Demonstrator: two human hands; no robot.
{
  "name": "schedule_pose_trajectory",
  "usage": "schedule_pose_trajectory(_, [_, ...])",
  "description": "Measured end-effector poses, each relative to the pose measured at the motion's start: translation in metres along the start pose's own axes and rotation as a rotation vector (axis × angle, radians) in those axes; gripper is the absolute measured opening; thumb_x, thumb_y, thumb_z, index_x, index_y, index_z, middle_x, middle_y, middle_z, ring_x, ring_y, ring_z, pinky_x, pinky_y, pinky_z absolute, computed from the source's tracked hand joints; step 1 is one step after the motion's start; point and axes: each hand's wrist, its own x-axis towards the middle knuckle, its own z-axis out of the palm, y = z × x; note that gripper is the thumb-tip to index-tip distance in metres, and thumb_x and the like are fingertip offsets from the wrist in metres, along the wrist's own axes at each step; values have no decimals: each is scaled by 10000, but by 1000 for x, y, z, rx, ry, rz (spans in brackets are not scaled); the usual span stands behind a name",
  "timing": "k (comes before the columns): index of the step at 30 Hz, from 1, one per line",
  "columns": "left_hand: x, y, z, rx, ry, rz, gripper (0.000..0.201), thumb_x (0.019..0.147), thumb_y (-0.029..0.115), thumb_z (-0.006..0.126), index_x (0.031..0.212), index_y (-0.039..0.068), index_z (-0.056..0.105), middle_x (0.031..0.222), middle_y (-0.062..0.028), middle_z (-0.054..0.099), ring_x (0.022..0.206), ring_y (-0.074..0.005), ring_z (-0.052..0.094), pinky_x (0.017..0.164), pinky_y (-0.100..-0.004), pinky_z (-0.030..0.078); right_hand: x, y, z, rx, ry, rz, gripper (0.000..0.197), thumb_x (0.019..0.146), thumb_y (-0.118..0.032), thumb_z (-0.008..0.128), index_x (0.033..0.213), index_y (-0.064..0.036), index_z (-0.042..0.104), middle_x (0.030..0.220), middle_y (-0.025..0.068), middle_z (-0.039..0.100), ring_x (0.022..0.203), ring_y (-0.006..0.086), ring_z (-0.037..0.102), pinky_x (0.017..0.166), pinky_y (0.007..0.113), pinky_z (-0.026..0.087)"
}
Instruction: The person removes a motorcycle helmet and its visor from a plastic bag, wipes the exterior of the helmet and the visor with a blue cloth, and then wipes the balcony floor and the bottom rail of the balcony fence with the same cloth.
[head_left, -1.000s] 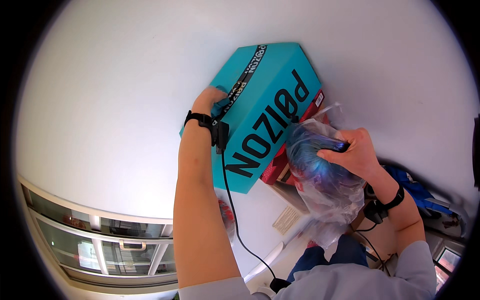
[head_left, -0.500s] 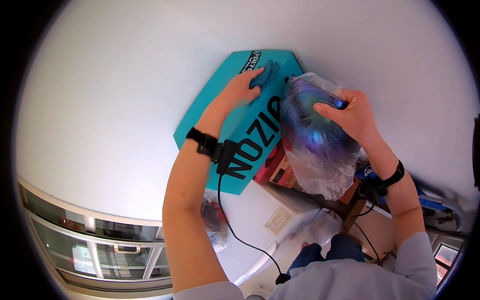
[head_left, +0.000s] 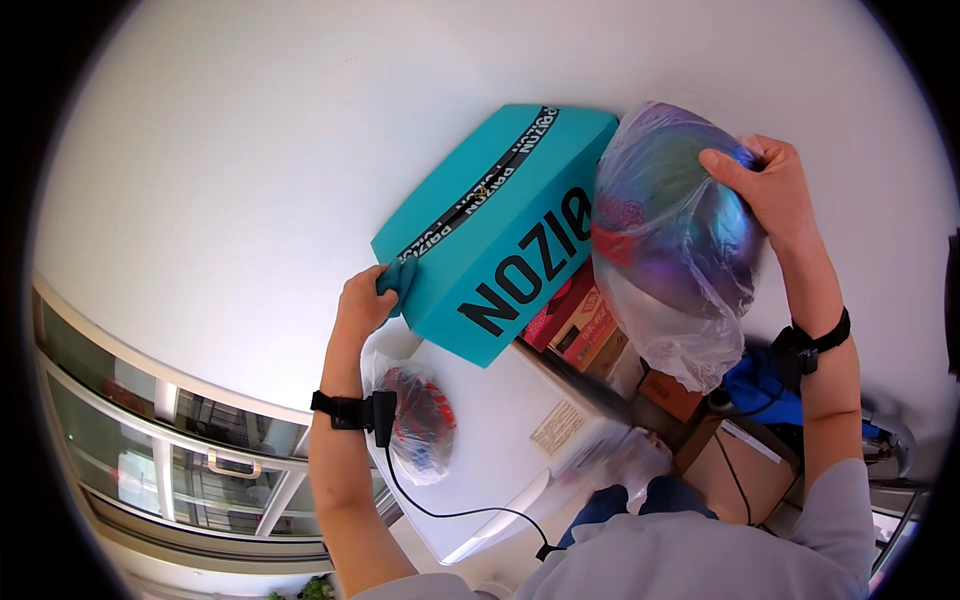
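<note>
My left hand (head_left: pixel 364 298) is closed on a teal cloth (head_left: pixel 400 280), which touches the near left corner of a turquoise cardboard box (head_left: pixel 455 255). Black printed tape runs along the top of this box. On the right, my right hand (head_left: pixel 775 190) grips a shiny helmet (head_left: pixel 690 200) with a purple-blue sheen, wrapped in a thin clear plastic bag. It hangs just right of the box, thumb pressing on its upper side. A second clear bag (head_left: pixel 418 415) with something red and dark inside lies below my left hand.
Red and brown boxes (head_left: pixel 580 325) sit under the turquoise box. A white surface (head_left: pixel 500 430) bears a paper label. Near my legs stands an open cardboard carton (head_left: pixel 745 470), beside a blue item (head_left: pixel 755 385). Windows (head_left: pixel 200 465) line the lower left; a white wall rises behind.
My left hand has slid the cloth from the box's far top down to its near left corner. My right hand has lifted the helmet rightward and upward, away from the box.
</note>
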Motion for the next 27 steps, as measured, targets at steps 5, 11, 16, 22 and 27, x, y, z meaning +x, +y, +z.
schedule_pose_trajectory(5, [-3, 0, 31, -95, 196, 26, 440, 700, 122, 563, 1128, 27, 599, 980, -213, 631, 879, -335, 622, 779, -388, 496, 14, -41, -27, 147, 42, -115, 299, 750, -297, 756, 797, -17, 661, 678, 3, 623, 561, 63, 551, 549, 196, 441])
schedule_pose_trajectory(11, [-10, -9, 48, -358, 394, 10, 403, 728, 136, 568, 1111, 12, 598, 947, -200, 634, 833, -286, 627, 744, -369, 497, 48, -110, -68, 288, 289, -347, 348, 861, -335, 627, 997, -15, 637, 987, 51, 633, 888, 105, 593, 787, 242, 471])
schedule_pose_trajectory(16, [-4, -33, 41, -632, 486, -41, 396, 748, 131, 578, 1122, 1, 568, 893, -174, 625, 782, -189, 614, 666, -320, 493, 62, -136, -50, 576, 313, -347, 367, 874, -320, 598, 1084, -19, 592, 1065, 68, 607, 979, 164, 564, 863, 294, 451])
schedule_pose_trajectory(22, [3, -4, 32, -1050, 453, -168, 410, 783, 123, 606, 1132, 17, 421, 914, -126, 578, 788, -185, 561, 672, -298, 468, 78, -111, -13, 863, 474, -151, 405, 886, -351, 574, 1122, -21, 578, 1120, 78, 602, 1028, 188, 563, 915, 316, 445])
schedule_pose_trajectory(27, [-3, -8, 28, -1102, 476, -196, 383, 801, 105, 606, 1120, 21, 411, 920, -129, 566, 806, -159, 537, 676, -274, 455, 98, -46, 31, 1058, 329, -51, 409, 901, -351, 547, 1148, -26, 554, 1141, 90, 597, 1054, 222, 557, 932, 367, 450])
